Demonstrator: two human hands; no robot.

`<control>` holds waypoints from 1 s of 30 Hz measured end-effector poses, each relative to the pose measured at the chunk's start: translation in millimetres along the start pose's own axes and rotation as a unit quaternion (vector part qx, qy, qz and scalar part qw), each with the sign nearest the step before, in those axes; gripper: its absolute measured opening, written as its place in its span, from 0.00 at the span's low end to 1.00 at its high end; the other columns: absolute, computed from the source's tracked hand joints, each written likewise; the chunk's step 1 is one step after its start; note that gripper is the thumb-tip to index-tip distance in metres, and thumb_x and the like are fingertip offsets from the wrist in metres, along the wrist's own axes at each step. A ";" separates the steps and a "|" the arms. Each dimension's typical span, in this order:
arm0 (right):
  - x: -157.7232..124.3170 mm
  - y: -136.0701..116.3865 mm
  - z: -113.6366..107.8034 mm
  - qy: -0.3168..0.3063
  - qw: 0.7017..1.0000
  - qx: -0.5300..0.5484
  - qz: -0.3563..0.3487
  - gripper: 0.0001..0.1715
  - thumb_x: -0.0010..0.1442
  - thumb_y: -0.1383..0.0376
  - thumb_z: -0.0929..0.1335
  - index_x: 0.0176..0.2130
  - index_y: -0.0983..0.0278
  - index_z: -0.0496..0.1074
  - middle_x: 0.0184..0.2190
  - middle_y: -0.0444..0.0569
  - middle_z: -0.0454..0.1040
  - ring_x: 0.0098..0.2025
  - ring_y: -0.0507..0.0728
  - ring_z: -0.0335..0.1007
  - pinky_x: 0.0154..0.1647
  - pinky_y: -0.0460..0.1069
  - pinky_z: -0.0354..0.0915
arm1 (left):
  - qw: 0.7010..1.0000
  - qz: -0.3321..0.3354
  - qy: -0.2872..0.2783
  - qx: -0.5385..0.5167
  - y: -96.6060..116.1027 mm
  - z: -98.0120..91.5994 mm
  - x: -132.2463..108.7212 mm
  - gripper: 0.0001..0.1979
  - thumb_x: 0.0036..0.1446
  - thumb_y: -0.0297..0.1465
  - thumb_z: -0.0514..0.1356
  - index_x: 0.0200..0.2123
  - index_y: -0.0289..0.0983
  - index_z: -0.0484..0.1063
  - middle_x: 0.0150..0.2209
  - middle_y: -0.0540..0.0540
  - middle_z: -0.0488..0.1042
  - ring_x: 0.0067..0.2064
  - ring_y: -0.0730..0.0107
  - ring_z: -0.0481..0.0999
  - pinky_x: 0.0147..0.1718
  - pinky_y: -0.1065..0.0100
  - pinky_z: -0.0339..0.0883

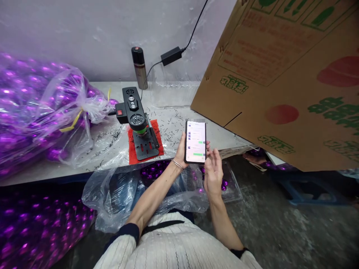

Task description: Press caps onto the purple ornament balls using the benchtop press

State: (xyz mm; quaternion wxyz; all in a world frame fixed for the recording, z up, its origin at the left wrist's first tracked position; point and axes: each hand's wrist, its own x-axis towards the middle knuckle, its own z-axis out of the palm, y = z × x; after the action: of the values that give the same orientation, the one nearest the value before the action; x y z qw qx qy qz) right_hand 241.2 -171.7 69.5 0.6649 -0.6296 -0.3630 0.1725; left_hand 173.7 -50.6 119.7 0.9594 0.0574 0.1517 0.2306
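My left hand [181,151] is wrapped round a smartphone [195,142], which it holds upright with the lit screen facing me. A chat-like page with green bubbles shows on it; the text is too small to read. Just right of the phone's lower edge, my right hand [213,173] is raised with its fingers loosely apart and holds nothing. Left of the phone, a black bench machine [134,110] with a lever and slotted base stands on a red cloth [131,151]. Below my hands lies clear plastic sheeting [112,201] with shiny purple balls [153,172] in it.
Clear bags of purple balls [30,112] fill the left side. A large cardboard box [252,112] leans over the right. A spray can [139,69] and a power adapter [171,56] are by the wall. Small dark bits litter the white table [179,116]. A blue stool [305,186] stands at right.
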 end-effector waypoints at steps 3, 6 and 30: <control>-1.3 1.6 5.5 -0.014 1.000 0.010 0.016 0.39 0.69 0.53 0.65 0.72 0.57 0.49 0.73 0.60 0.55 0.73 0.61 0.56 0.68 0.61 0.65 | 1.000 0.007 -0.002 0.015 -0.4 3.4 -1.1 0.46 0.68 0.56 0.38 0.65 0.21 0.64 0.44 0.26 0.82 0.38 0.53 0.84 0.46 0.55 0.76; 0.9 1.4 7.9 -0.034 0.999 -0.007 -0.001 0.42 0.69 0.52 0.65 0.73 0.57 0.46 0.73 0.60 0.55 0.74 0.60 0.55 0.69 0.60 0.65 | 1.000 0.014 0.006 0.019 0.0 4.5 -2.5 0.46 0.69 0.56 0.37 0.65 0.21 0.65 0.45 0.26 0.82 0.40 0.53 0.84 0.46 0.56 0.76; -2.5 -13.4 27.4 0.053 0.965 -0.222 -0.132 0.45 0.64 0.50 0.68 0.71 0.59 0.49 0.72 0.62 0.51 0.76 0.68 0.47 0.73 0.70 0.52 | 0.996 0.050 0.040 0.067 -7.8 0.3 -1.3 0.40 0.71 0.52 0.38 0.56 0.25 0.75 0.43 0.31 0.83 0.46 0.53 0.84 0.49 0.57 0.77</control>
State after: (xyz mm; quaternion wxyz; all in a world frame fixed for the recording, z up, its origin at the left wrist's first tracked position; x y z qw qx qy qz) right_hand 217.4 -155.8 80.2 0.5436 -0.7162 -0.4363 -0.0352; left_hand 176.0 -58.1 118.9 0.9337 0.1204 0.2020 0.2700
